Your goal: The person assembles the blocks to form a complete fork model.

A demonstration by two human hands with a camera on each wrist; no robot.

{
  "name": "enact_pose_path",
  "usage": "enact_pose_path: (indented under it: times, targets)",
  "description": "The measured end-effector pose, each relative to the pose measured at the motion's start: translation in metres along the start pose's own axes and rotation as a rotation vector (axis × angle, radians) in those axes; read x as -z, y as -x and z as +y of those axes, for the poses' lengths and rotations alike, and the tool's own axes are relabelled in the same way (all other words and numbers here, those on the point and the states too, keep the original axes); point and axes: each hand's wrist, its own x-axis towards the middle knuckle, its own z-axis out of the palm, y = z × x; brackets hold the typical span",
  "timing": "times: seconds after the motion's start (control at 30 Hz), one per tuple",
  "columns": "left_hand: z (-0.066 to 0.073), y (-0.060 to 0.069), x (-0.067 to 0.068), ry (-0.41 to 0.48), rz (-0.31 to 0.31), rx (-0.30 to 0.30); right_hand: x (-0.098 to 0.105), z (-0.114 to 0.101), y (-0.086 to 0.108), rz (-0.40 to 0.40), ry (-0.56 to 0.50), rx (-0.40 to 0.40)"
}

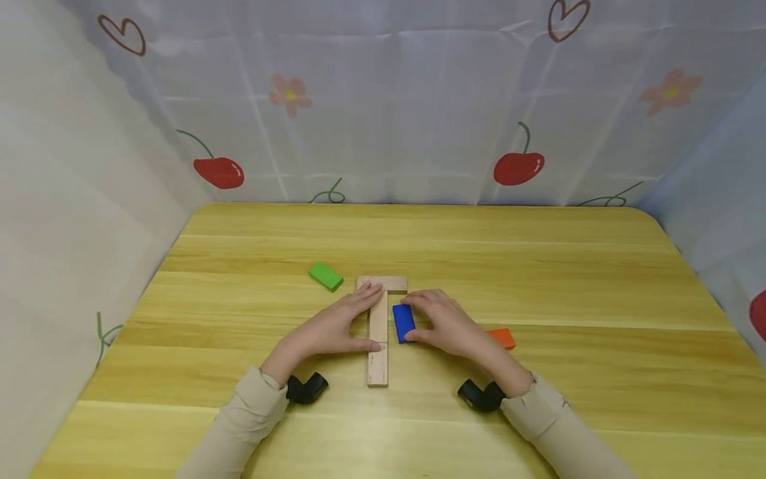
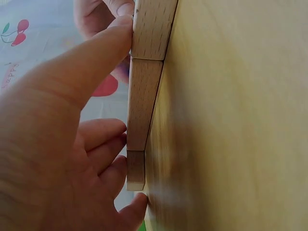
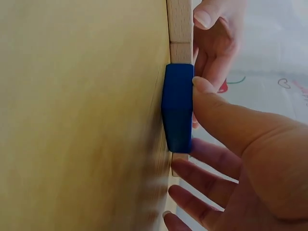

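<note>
Three plain wooden blocks lie flat as a T: a crosswise block [image 1: 396, 285] at the far end, with a middle block [image 1: 378, 322] and a near block [image 1: 378, 370] in line below it. My left hand [image 1: 335, 326] rests on them, fingertips at the crosswise block and thumb over the joint between the other two. Just right of the stem lies a blue block [image 1: 403, 324], slightly tilted and apart from it. My right hand [image 1: 447, 326] pinches this block between thumb and fingers at its near and far ends, as the right wrist view also shows.
A green block [image 1: 326, 276] lies to the left of the T's top. An orange block [image 1: 503, 338] is partly hidden behind the right forearm. Black wrist devices [image 1: 308, 388] sit at both cuffs. A printed curtain [image 1: 389, 106] hangs along the table's far edge.
</note>
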Motion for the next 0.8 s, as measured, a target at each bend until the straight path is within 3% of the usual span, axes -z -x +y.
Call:
enact_pose_path:
  times: [0.23,0.53,0.67,0.8]
  targets:
    - [-0.002,-0.001,0.001,-0.005,0.01,-0.013,-0.002,-0.004,0.004,0.06,-0.048,-0.03]
    - [-0.003,-0.001,0.001,0.015,0.012,-0.008,-0.003,0.002,0.005,0.108,-0.319,-0.01]
    - [-0.003,-0.001,0.0,0.018,0.008,-0.001,0.002,0.007,0.002,0.136,-0.448,-0.071]
    - [-0.004,-0.001,-0.001,0.019,0.009,-0.01,0.021,0.013,-0.009,0.151,-0.604,-0.179]
